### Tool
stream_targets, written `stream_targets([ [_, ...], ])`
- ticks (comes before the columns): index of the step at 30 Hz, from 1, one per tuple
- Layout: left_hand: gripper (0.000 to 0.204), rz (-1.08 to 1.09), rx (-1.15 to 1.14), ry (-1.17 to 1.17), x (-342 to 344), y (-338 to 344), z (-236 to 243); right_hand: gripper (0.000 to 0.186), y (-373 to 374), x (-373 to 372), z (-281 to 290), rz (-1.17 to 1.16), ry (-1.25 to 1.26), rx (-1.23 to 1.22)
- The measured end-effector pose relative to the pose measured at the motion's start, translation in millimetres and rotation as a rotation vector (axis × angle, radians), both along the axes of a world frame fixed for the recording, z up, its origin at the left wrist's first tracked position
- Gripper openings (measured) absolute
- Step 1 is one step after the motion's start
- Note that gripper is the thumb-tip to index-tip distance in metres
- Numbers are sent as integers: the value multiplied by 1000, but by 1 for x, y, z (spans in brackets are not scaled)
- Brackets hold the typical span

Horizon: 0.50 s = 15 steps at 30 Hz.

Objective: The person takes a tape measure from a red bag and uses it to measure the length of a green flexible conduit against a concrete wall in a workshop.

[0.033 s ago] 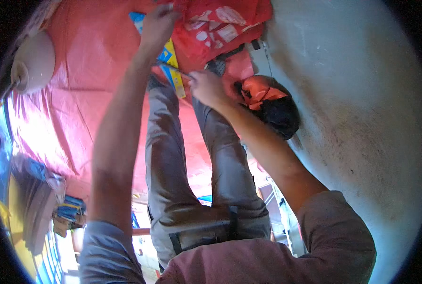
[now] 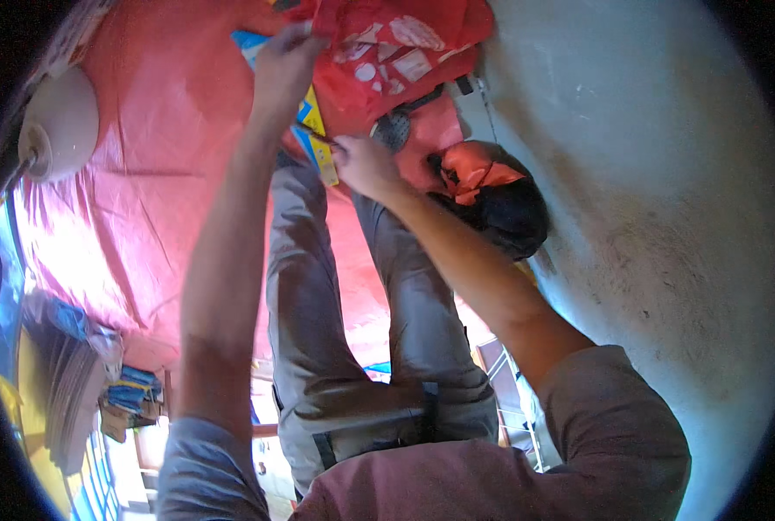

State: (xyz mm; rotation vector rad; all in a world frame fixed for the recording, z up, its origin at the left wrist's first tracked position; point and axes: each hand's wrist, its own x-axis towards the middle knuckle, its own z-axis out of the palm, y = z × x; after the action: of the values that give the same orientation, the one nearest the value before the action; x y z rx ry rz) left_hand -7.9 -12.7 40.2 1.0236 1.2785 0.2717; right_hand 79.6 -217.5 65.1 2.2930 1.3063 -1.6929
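Note:
My right hand (image 2: 366, 167) is closed round a thin dark stick-like tool (image 2: 316, 135), whose tip points left over a flat blue-and-yellow strip (image 2: 316, 154). Farther up, my left hand (image 2: 285, 68) has its fingers pinched together beside the edge of a red bag with white prints (image 2: 387, 56). What those fingers hold, if anything, cannot be made out. The strip lies on a red sheet (image 2: 170, 113) and passes beneath my left hand and wrist, which hide part of it. Its blue far end shows left of that hand.
Against the grey wall (image 2: 630, 174) at right lies a black bag with an orange cloth (image 2: 483, 174). A dark perforated piece (image 2: 392, 130) sits below the red bag. At far left is a pale round lamp or fan-like object (image 2: 60, 124); stacked flat boards (image 2: 70, 395) stand lower left.
My right hand has shifted slightly left and down with the tool, which now tilts differently. My left hand has moved a little down and left.

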Motion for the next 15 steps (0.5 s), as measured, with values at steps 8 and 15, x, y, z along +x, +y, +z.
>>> stream_targets([
  [8, 15, 688, -230, -288, -37, -61, 120, 27, 116, 21, 79, 413, 221, -164],
  [15, 11, 866, -148, -498, -38, -34, 137, 18, 173, 100, 127, 111, 291, 625],
])
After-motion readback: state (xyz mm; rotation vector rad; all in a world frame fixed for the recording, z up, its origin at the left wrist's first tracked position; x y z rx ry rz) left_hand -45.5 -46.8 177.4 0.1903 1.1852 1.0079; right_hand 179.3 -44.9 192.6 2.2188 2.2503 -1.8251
